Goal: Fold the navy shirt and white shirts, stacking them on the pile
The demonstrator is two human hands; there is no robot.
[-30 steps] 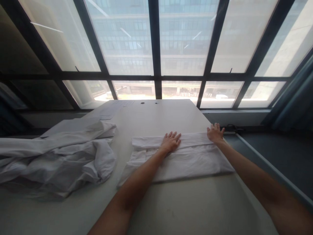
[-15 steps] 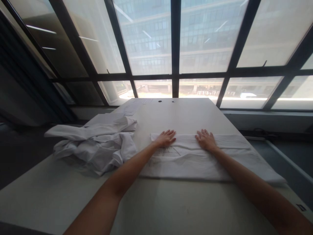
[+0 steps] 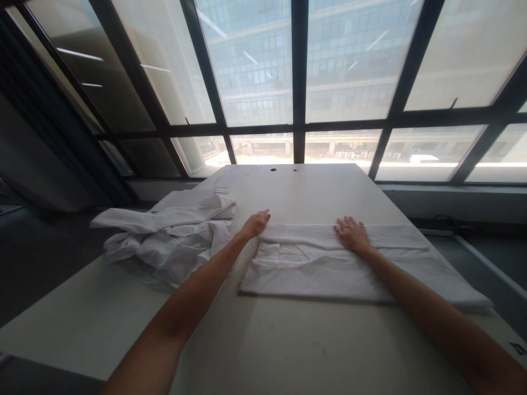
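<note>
A white cloth garment [image 3: 313,280] lies folded into a long flat strip across the table, with creases along its length and its exact kind not plain. My right hand [image 3: 352,233] rests flat on its far part, fingers spread. At the strip's far left corner is my left hand [image 3: 256,224], turned on its side with the fingers stretched out. Whether it touches the fabric there cannot be made out. To the left of that arm sits a crumpled heap of white garments [image 3: 164,236].
The white table [image 3: 288,340] reaches toward a large dark-framed window [image 3: 298,82]. Some papers [image 3: 224,178] lie at its far left. A dark curtain [image 3: 53,109] hangs on the left. Beyond the table's right edge runs a pale metal bar [image 3: 489,266].
My left hand has slid left from the top of the folded garment to its left end and turned on its side. The right hand stays in place on the fabric. The view has shifted slightly.
</note>
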